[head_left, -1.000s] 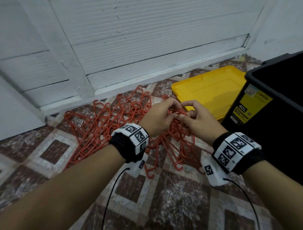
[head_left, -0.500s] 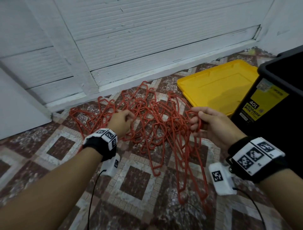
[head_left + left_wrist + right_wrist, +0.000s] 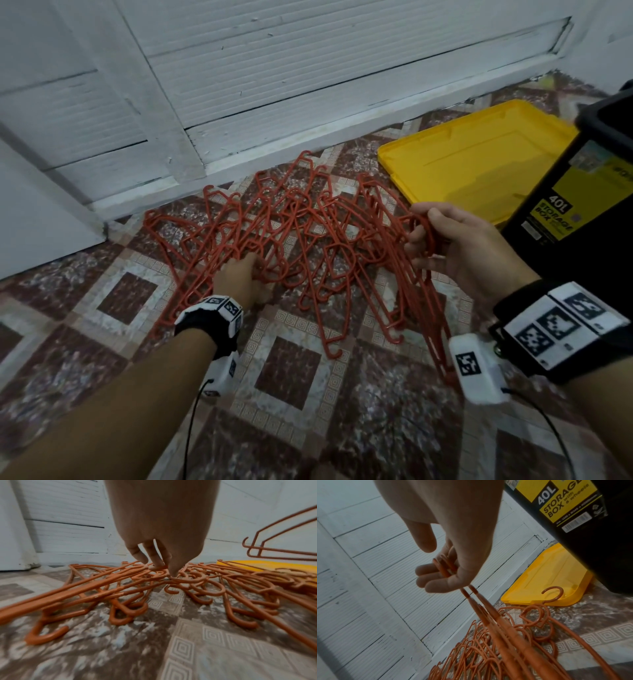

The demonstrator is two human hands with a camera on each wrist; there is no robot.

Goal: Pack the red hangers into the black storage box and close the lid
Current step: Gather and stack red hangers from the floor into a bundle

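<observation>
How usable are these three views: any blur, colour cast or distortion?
Head view: dim, wall lines bowed by the wide lens, red hangers fairly sharp. Left wrist view: near hangers and floor smeared, hangers look orange. Right wrist view: held hangers streaked, box label readable.

Thin red hangers (image 3: 291,236) are heaped in a tangle on the tiled floor; a few are lifted at the heap's right side; the black storage box (image 3: 579,219) stands at right, uncovered; its yellow lid (image 3: 472,161) lies flat beside it.
</observation>
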